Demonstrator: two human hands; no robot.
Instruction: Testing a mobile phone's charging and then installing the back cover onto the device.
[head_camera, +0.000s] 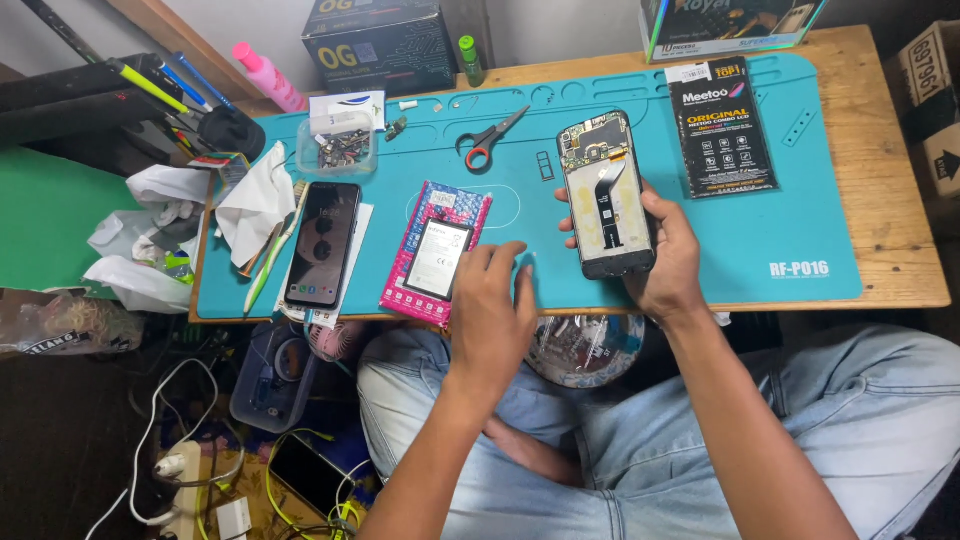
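Teal mat (700, 250): everything's laid out on it
Right hand (665, 262): wrapped around the opened phone (606, 195) — back off, battery bay empty
Left hand (490, 305): holding nothing, fingers curled, fingertips touching the battery (438, 258) on its pink packet (437, 252)
Left to do: battery not in yet

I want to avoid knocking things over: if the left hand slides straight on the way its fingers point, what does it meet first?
Probably the battery on its pink packet: the left hand points up-left, fingertips beside it.
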